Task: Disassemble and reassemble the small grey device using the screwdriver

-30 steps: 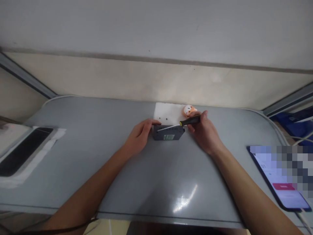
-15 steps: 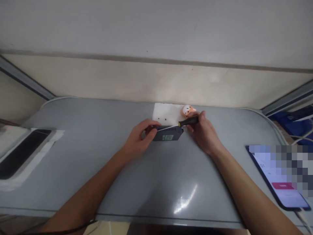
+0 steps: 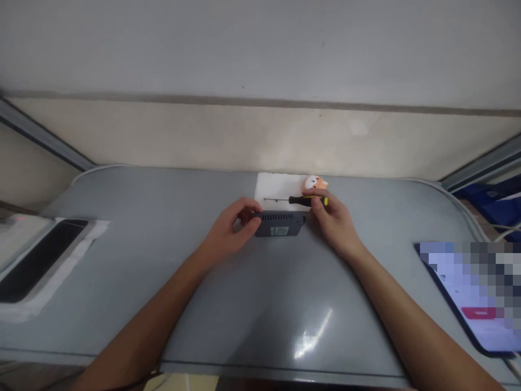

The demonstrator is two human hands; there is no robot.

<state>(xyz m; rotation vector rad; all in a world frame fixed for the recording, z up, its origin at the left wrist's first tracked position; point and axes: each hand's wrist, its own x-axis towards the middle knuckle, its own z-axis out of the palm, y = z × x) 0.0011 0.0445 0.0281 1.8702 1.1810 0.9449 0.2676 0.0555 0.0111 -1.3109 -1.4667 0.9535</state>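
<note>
Casing [image 3: 279, 225]: While its contents are hidden, it lies just on the near side of the white paper [image 3: 280, 185].
Left hand [image 3: 231, 228]: Thumb and fingers closed on the casing's left end.
Right hand [image 3: 334, 220]: Curled around the screwdriver [image 3: 299, 200], shaft pointing left.

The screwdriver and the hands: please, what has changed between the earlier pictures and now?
The screwdriver in the right hand has moved from the upper left corner of the dark box, away from the person, to over the white paper behind it. The left hand has brought its thumb to the box's left end. Box, paper and orange toy stay in place.
</note>
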